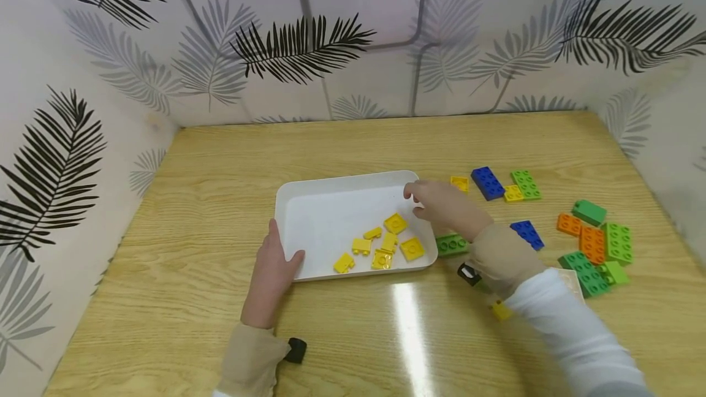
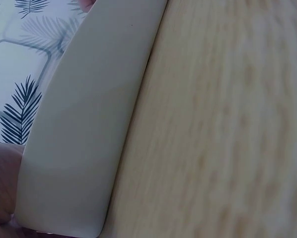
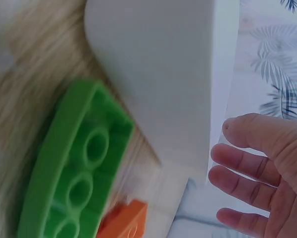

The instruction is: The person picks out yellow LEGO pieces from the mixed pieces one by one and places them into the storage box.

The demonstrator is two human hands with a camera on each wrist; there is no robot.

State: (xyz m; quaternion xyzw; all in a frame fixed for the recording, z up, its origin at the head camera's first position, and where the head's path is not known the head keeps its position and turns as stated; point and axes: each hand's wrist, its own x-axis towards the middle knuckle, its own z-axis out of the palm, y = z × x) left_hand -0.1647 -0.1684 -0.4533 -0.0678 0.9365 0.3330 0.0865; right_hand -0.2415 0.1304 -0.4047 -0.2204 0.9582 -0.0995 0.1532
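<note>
A shallow white tray [image 1: 314,219] sits in the middle of the wooden table, with several small yellow toy bricks [image 1: 382,259] lying loose in its front right part. At the tray's front left corner, my left hand [image 1: 271,274] holds the wall, thumb over the rim and fingers along the outside. My right hand [image 1: 448,204] is above the tray's right end, with nothing visible in its loosely bent fingers. The right wrist view shows those fingers [image 3: 243,183] apart from one another, beside the tray's outer wall [image 3: 163,74]. A green brick [image 3: 74,163] lies hollow side up near that wall.
Right of the tray lie blue bricks [image 1: 488,183], a light green brick [image 1: 526,184], a yellow brick [image 1: 459,183] and orange bricks [image 1: 592,244]. A dark green brick [image 1: 584,274] is farther right. My right forearm partly hides a pale flat piece [image 1: 572,282]. Leaf-patterned curtains surround the table [image 1: 165,299].
</note>
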